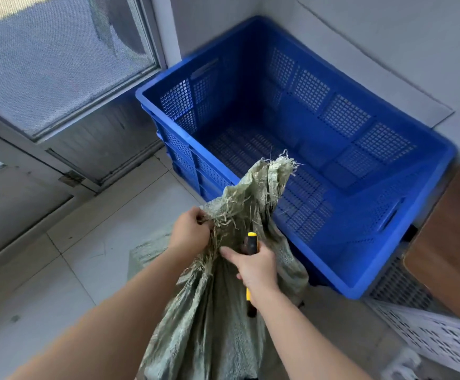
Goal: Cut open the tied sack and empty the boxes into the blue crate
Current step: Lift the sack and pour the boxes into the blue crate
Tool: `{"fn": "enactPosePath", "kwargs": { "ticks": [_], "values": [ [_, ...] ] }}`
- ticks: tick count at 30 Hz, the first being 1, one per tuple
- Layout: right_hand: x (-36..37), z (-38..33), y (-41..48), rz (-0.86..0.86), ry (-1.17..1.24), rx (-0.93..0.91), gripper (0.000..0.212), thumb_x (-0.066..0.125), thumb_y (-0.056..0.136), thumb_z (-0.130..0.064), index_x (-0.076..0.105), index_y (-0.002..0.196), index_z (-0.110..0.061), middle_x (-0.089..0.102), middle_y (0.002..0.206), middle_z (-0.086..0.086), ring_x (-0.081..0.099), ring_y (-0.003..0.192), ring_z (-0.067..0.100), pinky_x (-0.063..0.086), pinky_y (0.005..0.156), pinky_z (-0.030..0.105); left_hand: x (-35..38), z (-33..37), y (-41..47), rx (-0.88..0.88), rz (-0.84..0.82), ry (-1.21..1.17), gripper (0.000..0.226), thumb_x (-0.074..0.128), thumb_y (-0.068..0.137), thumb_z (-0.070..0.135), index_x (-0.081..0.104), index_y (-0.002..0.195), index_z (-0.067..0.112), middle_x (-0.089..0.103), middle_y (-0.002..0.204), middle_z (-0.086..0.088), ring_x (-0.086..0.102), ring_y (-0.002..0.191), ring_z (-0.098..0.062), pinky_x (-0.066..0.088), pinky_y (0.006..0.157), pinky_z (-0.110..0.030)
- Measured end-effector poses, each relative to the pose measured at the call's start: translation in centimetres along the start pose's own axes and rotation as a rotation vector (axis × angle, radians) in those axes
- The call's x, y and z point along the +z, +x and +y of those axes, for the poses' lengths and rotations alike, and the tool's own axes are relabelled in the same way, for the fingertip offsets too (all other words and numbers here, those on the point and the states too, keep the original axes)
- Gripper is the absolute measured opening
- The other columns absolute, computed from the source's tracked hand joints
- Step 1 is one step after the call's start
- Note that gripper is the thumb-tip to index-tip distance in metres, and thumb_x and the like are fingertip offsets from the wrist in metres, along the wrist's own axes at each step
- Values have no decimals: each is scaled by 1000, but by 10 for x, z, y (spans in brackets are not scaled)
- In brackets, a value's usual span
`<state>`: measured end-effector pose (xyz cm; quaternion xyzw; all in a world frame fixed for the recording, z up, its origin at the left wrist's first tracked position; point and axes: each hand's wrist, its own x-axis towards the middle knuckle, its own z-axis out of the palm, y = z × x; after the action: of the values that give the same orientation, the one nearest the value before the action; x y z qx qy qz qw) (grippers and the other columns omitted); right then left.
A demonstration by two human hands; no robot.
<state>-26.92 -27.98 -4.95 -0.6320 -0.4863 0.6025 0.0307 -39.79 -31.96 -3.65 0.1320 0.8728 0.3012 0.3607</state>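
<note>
**Knife at the neck of the sack, crate waiting empty**

Here we are over the grey-green woven plastic sack [218,311], standing upright near the bottom centre, its frayed mouth flopping toward the far side. The left hand [189,237] is closed on a bunch of the fraying fabric at the sack's neck, pulling it to the left. The right hand [253,266] is wrapped around a yellow-and-black utility knife [251,242], its nose pointing up and away at the gathered neck, its tail poking out below the wrist. Whether a blade is extended, I cannot tell; the tip is lost against the weave.

Just beyond and to the right sits the big blue perforated plastic crate [404,259], bare to its slatted floor, with no boxes in it and none visible anywhere. The sack's top leans over the crate's near rim. A brown wooden board [448,234] lies at the far right, a white perforated crate [426,335] below it.

So this looks like the cutting step, with nothing emptied so far. To do it well: keep the left hand's pull firm so the weave is taut, keep those fingers clear to the left of the cutting line, and stroke away from the body. Shallow cuts, since boxes inside could be nicked. Loose strands may snag the blade, so short, controlled pulls are the safer bet.
</note>
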Motion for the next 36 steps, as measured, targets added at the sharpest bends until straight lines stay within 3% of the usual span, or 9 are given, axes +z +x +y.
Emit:
{"fn": "enactPosePath", "kwargs": {
  "ticks": [4,7,11,18,21,24,31,33,36],
  "values": [
    [15,2,9,-19,-89,-38,46,84,46,-42,67,82,-19,73,80,-5,69,77,22,58,76,41,-4,-3,9,-32,0,-258,14,58,90,10,53,79,17,59,79,-4,54,67,-19,47,61,-32],
    [21,-5,9,-24,-116,-25,18,77,60,-25,64,68,-15,65,65,-5,60,65,23,49,64,32,-10,0,14,-30,-49,-339,8,64,89,12,59,83,16,64,86,-11,60,73,-23,55,75,-42],
    [12,-11,7,25,8,-9,6,66,81,-12,60,79,-12,52,65,2,49,62,26,41,61,33,-27,8,17,-5,-44,-461,16,62,91,11,59,75,9,62,70,-7,59,54,-14,53,51,-24],
    [-6,-22,-2,59,269,116,15,58,91,-11,47,82,-15,44,72,6,41,52,19,37,55,33,-34,14,22,-68,67,-574,23,57,94,16,47,73,14,62,87,-13,63,76,-25,56,58,-32],
    [-10,-24,-3,-27,202,76,25,68,87,-15,44,81,-14,43,73,5,41,53,17,37,56,34,-36,15,19,-120,95,-625,23,53,96,16,44,75,13,60,92,-14,62,80,-24,59,76,-44],
    [-10,-27,-3,-93,16,-10,33,79,77,-12,47,81,-14,45,71,2,41,56,15,36,55,32,-39,13,18,-142,97,-642,21,51,97,14,45,76,13,59,95,-15,63,80,-24,59,79,-46],
    [-9,-32,-1,63,21,12,27,72,77,-1,50,73,-16,44,62,2,39,51,18,33,50,32,-41,-4,-11,57,197,-306,13,58,89,17,49,98,13,53,86,-3,48,70,-15,44,60,-26],
    [-9,-32,-2,86,68,13,30,72,77,-1,47,72,-16,42,62,2,37,49,18,32,48,32,-36,-15,-28,167,4,-192,24,63,86,33,53,95,12,56,83,-2,50,69,-13,45,62,-26],
    [-11,-34,-7,93,111,-16,30,75,74,0,49,69,-16,44,59,1,37,48,17,31,45,28,-20,-25,-40,161,-329,178,64,77,71,48,54,123,20,60,111,2,59,100,-16,49,88,-33]
  ]
}}
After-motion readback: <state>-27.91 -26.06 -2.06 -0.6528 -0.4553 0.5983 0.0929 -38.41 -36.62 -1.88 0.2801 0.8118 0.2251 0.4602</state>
